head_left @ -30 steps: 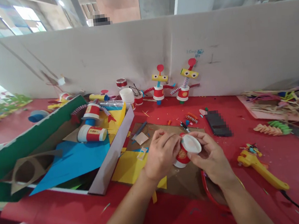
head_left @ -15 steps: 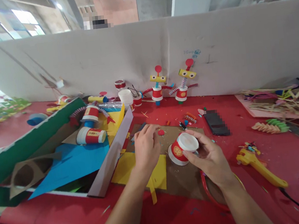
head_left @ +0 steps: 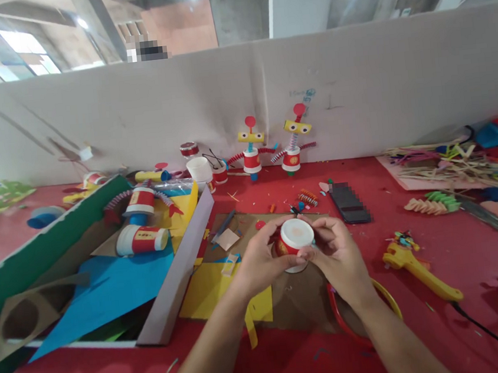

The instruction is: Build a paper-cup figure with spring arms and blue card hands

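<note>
A red-and-white paper cup (head_left: 297, 233), turned upside down with its white base up, is held between both hands over the brown board (head_left: 301, 305). My left hand (head_left: 263, 255) wraps its left side, and my right hand (head_left: 338, 248) grips the right side; the thumbs nearly meet at the front. Yellow paper (head_left: 261, 304) lies under my left wrist. Beside my left hand are a pale square of card (head_left: 228, 239) and a grey pen-like stick (head_left: 224, 225). A red and yellow ring (head_left: 388, 299) rests partly beneath my right forearm.
At left stands a green-sided box (head_left: 154, 327) with coloured paper and a cup figure inside. Two cup figures (head_left: 252, 159) stand against the white partition (head_left: 156, 113). To the right are a phone (head_left: 348, 202), a yellow glue gun (head_left: 422, 275) with a cord, and a heap of sticks (head_left: 464, 161).
My left hand has moved right and down onto the cup, which only my right hand held before. The view has shifted slightly.
</note>
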`<control>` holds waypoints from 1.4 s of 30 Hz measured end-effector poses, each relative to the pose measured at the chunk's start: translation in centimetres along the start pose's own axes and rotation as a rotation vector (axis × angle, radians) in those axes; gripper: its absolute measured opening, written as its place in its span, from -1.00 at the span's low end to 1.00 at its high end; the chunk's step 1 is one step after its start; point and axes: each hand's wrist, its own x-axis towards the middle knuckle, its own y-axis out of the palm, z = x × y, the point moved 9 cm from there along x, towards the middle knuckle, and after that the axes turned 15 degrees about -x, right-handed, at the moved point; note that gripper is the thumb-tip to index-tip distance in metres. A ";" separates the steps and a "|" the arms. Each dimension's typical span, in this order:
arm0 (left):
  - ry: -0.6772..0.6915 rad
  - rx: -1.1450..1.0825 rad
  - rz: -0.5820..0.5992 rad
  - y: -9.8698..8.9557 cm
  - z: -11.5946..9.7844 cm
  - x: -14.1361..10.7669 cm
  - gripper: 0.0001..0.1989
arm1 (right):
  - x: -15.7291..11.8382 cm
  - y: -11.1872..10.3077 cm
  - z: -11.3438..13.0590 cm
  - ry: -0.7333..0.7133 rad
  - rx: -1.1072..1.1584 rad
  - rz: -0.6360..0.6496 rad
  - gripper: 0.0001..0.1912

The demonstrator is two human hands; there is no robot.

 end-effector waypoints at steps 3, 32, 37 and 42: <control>0.004 -0.029 -0.034 -0.5 0.0 0.1 -0.43 | -0.1 -0.3 0.7 -0.031 -0.011 -0.067 -0.71; -0.175 -0.218 0.010 -0.6 2.5 -0.1 -0.44 | -0.7 0.1 1.6 -0.155 -0.427 -0.059 -0.83; -0.217 -0.332 0.012 -0.6 2.7 -0.3 -0.44 | -0.1 -0.1 0.4 -0.043 -0.273 -0.014 -0.80; -0.212 -0.488 0.049 -0.2 1.8 -0.5 -0.41 | 0.6 -0.8 -1.8 0.133 0.117 -0.063 -0.80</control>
